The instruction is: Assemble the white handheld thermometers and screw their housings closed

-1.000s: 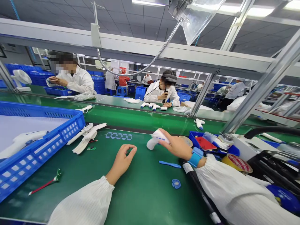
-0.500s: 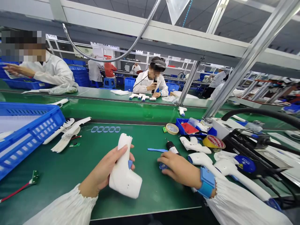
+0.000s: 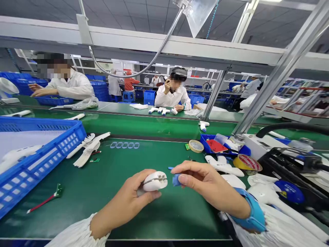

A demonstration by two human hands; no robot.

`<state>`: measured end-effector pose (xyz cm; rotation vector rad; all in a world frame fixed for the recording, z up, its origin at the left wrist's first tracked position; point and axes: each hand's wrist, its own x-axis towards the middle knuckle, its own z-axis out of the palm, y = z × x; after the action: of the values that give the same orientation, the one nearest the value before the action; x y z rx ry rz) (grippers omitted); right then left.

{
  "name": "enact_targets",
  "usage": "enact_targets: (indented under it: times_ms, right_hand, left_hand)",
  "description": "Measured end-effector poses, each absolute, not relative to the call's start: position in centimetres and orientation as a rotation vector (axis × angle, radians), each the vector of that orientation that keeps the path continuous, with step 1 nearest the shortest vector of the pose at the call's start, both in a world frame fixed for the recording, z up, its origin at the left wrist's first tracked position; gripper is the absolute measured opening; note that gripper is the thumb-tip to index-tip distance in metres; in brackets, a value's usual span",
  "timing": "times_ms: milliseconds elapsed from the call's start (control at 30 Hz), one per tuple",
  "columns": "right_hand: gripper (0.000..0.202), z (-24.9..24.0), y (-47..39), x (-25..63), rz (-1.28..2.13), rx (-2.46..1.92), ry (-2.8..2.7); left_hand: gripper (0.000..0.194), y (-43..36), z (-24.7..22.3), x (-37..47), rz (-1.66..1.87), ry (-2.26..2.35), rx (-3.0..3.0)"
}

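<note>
My left hand (image 3: 131,192) is wrapped round a white plastic housing (image 3: 155,181), whose open end with a seam and small hollows faces right. Just to the right, my right hand (image 3: 203,180) pinches a small blue part (image 3: 176,179) between thumb and fingers. A narrow gap separates the blue part from the housing. Both hands are above the green table (image 3: 128,223). The tip of a blue stick (image 3: 170,168) shows beside my right fingertips, the rest hidden behind that hand.
A blue crate (image 3: 41,164), white shell pieces (image 3: 88,149) and a small board with red wire (image 3: 58,190) lie left. To the right are a blue bin (image 3: 244,150), yellow tape roll (image 3: 246,163) and white housings (image 3: 223,166). People sit beyond.
My left hand has tilted the housing so its end points right. My right hand has lifted the blue part from the table towards it. The view has shifted slightly left.
</note>
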<state>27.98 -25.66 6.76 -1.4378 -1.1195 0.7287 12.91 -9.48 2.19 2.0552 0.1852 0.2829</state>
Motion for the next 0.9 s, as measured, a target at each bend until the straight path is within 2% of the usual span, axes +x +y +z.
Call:
enact_targets:
  times_ms: [367,467,600,700,800,900]
  right_hand:
    - [0.012,6.2,-24.3,27.1,0.896,-1.328,-1.01]
    - [0.015,5.4,-24.4,26.7,0.752,-1.361,-1.07]
    - [0.028,4.2,-24.4,25.7,0.353,-1.413,-1.347]
    - [0.023,3.6,-24.3,25.4,0.156,-1.372,-1.414]
    - [0.019,3.5,-24.5,25.7,0.126,-1.374,-1.331]
    - [0.021,3.5,-25.0,26.2,0.309,-1.319,-1.115]
  left_hand:
    - [0.017,-10.2,2.4,13.3,0.274,0.073,2.157]
    - [0.018,-10.5,2.4,13.4,0.321,0.05,2.169]
    - [0.021,-11.1,2.0,13.9,0.373,-0.004,2.1]
    - [0.023,-11.6,1.8,14.3,0.401,0.008,2.052]
    - [0.025,-11.5,2.3,14.3,0.352,0.066,2.024]
    - [0.031,-10.9,3.0,13.9,0.282,0.149,2.113]
